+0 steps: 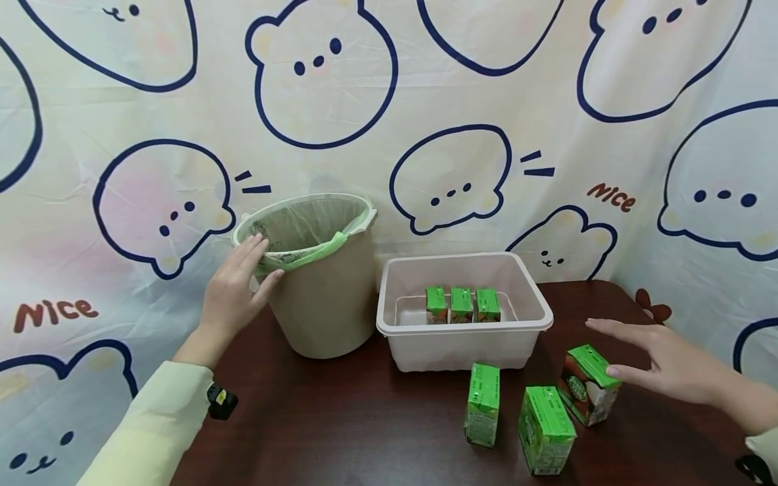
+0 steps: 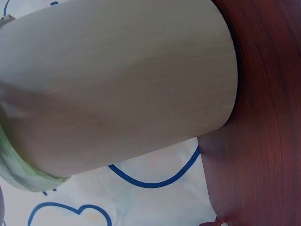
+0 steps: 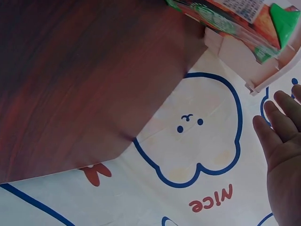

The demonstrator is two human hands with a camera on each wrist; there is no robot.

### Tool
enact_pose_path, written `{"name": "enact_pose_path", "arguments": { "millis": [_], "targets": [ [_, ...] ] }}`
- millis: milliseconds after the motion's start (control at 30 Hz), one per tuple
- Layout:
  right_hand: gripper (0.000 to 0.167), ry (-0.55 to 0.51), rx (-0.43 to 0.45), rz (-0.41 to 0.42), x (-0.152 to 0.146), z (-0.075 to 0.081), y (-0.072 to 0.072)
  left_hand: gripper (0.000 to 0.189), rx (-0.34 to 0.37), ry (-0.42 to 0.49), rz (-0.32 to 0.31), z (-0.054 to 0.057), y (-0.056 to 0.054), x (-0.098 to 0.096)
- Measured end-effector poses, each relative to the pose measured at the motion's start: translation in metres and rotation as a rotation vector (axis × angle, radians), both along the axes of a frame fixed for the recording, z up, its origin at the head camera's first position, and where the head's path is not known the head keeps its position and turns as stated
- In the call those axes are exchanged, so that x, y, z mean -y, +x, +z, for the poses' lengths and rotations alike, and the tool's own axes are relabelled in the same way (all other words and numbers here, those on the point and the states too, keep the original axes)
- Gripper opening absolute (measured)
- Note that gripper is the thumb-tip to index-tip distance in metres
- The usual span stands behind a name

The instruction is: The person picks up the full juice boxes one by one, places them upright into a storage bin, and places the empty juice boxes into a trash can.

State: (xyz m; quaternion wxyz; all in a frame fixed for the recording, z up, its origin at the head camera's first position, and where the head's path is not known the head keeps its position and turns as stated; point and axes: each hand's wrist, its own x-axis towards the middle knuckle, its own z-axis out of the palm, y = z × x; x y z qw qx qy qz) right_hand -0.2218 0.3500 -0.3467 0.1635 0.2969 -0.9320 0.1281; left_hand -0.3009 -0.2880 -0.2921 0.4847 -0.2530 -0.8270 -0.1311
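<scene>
My left hand (image 1: 234, 287) is at the left rim of a beige trash bin (image 1: 328, 304), fingers extended, seemingly touching the green liner bag (image 1: 310, 253) folded over it. My right hand (image 1: 675, 358) is spread beside a brown-and-green drink carton (image 1: 588, 385) on the table; its thumb reaches close to the carton's top, and I cannot tell whether it touches. In the right wrist view that carton (image 3: 235, 23) is at the top, with the fingers (image 3: 282, 117) apart from it. Two more green cartons stand nearby, a slim one (image 1: 483, 405) and a wider one (image 1: 547, 432).
A white plastic tub (image 1: 462, 347) stands right of the bin, with three small green-topped cartons (image 1: 461, 305) inside. All rest on a dark reddish-brown table (image 1: 340, 418). Behind hangs a cartoon-printed cloth (image 1: 328, 101). The table's back right corner is rounded.
</scene>
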Motion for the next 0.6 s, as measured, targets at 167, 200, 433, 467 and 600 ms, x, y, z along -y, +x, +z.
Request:
{"name": "enact_pose_path", "arguments": {
  "millis": [167,200,433,467,600],
  "targets": [
    [0.063,0.004,0.046,-0.007,-0.001,-0.004,0.006,0.073,-0.008,-0.010,0.000,0.000,-0.002,0.001],
    [0.063,0.002,0.051,-0.003,-0.001,-0.006,0.006,0.072,-0.010,-0.010,-0.002,0.000,-0.002,0.001],
    [0.073,-0.017,0.086,0.029,-0.003,-0.015,0.009,0.061,-0.012,0.011,-0.004,0.001,-0.003,0.001],
    [0.075,-0.016,0.087,0.033,-0.003,-0.016,0.009,0.057,-0.014,0.015,-0.004,0.001,-0.003,0.001],
    [0.081,-0.024,0.108,0.039,-0.003,-0.021,0.010,0.045,-0.032,0.032,-0.007,0.001,-0.004,0.000]
  ]
}}
